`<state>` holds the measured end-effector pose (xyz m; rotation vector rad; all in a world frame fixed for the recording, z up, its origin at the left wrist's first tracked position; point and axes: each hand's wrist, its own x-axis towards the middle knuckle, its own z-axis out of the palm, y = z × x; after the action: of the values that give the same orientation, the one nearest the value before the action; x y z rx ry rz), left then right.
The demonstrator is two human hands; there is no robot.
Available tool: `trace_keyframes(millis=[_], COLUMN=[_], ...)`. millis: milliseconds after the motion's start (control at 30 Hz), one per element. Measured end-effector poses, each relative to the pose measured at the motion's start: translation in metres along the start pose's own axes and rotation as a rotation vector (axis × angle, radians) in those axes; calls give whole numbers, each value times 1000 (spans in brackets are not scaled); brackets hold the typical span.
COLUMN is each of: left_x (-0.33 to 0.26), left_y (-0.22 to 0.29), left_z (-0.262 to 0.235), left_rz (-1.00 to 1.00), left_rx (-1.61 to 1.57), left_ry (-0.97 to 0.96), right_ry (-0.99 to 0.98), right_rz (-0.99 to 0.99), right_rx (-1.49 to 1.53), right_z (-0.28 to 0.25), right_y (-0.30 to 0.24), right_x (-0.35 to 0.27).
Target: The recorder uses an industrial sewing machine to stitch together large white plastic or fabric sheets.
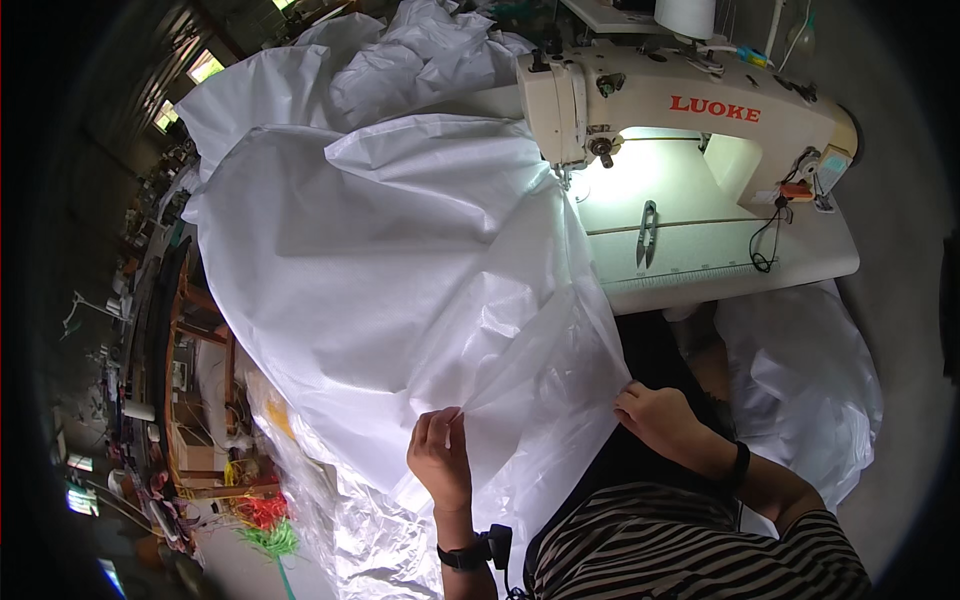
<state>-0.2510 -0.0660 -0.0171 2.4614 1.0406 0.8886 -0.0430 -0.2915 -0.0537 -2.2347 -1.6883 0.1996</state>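
Observation:
A large sheet of thin white plastic-like fabric (pixel 330 250) drapes from the sewing machine (pixel 690 95) down over my lap. Its right edge runs from under the machine's needle area down to my right hand (pixel 652 415), whose fingers pinch that edge. My left hand (pixel 440 450), wearing a dark wristband, pinches a fold of the same fabric further left. Between the two hands the fabric is stretched and partly see-through. On the lit machine bed lies a pair of thread snips (pixel 647 235), apart from both hands.
A white thread cone (pixel 686 16) stands above the machine. More white fabric (pixel 800 370) hangs below the bed at right, and a heap of it (pixel 420 60) lies behind. At left are a wooden frame (pixel 200 330), a cardboard box (pixel 198 448) and red and green strands (pixel 270 538).

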Motion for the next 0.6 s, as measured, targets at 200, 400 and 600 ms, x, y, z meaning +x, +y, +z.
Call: trace_keyframes(millis=[200, 400, 600], left_x=[0, -10, -25], left_y=[6, 9, 21], left_z=[-8, -29, -39], left_rz=[60, 119, 38], left_rx=[29, 58, -75], left_ry=[40, -106, -166], right_ry=[-198, -282, -91], right_rz=[743, 145, -123], right_rx=[1402, 586, -113], right_z=[46, 53, 49], right_y=[-5, -17, -40], right_x=[3, -12, 7])
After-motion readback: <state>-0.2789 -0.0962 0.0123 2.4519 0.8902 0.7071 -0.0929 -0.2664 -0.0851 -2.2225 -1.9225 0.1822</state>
